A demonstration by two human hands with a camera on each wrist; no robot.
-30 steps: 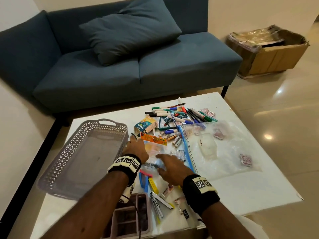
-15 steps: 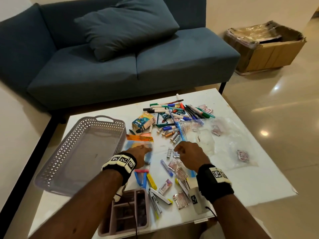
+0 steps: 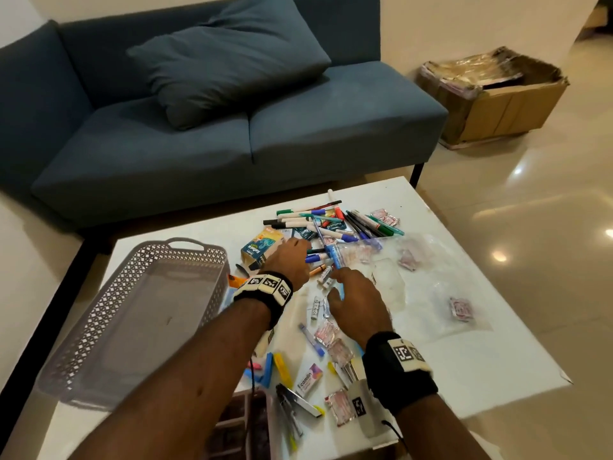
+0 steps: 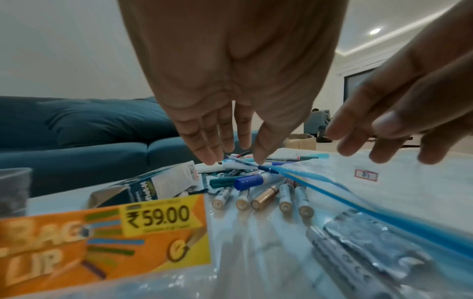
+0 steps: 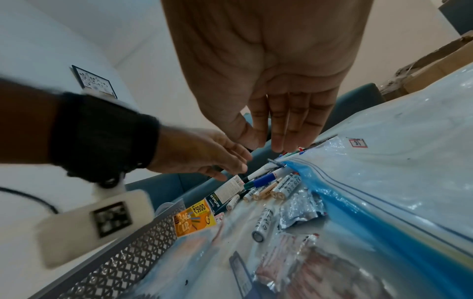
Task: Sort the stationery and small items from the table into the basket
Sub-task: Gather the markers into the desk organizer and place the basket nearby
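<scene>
A heap of pens and markers (image 3: 331, 224) lies at the far middle of the white table (image 3: 481, 360). Several small batteries (image 3: 323, 275) lie just in front of the heap. The grey lattice basket (image 3: 185, 242) stands on the left with nothing visible inside. My left hand (image 3: 292, 257) hovers over the near edge of the pen heap with straight fingers (image 4: 204, 149) and holds nothing. Just right of the batteries, my right hand (image 3: 345, 283) stretches flat above the blue zip edge of a clear bag (image 3: 414, 280). Its fingers (image 5: 279, 141) are straight and empty.
An orange bag-clip card (image 4: 102, 238) and a small teal box (image 3: 262, 247) lie between the basket and the pens. Clips, foil packets, an eraser box (image 3: 308, 380) and a pink divided organiser (image 3: 245, 423) sit near the front edge. Behind the table are a blue sofa (image 3: 232, 127) and a cardboard box (image 3: 497, 101).
Both hands have moved forward from the near clutter to the batteries and pen heap. The left hand left the orange card and now hovers at the pens; neither has picked anything up.
</scene>
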